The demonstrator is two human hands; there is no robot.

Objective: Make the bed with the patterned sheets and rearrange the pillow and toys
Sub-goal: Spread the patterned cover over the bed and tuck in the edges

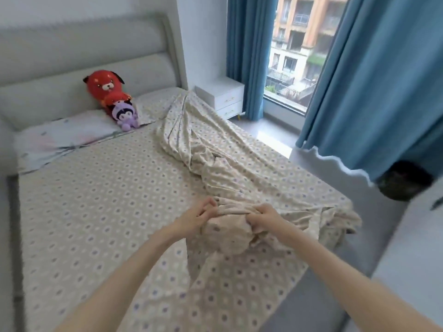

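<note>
Your right hand [263,215] has its fingers curled tight into a thick wad of the patterned top sheet [215,164]. Your left hand [195,218], just beside it, seems to pinch the same bundle at its edge with bent fingers, though how much cloth it holds is hard to tell. From your fingers the sheet runs away as a twisted rope toward the headboard, with a loose lobe spilling to the outside of your right fingers, near the edge of the bed [96,200]. The main risk is the twist: with both hands this close together on one clump, a pull would likely drag the whole rope instead of opening it, and the folds could stay locked in. A sharp flick could also slide that loose lobe off the mattress, or send the far end over the pillow [60,140], the red plush toy [105,86] and the purple plush toy [124,116], which sit well beyond your left fingers at the headboard. Find two separate corners before you spread it.
</note>
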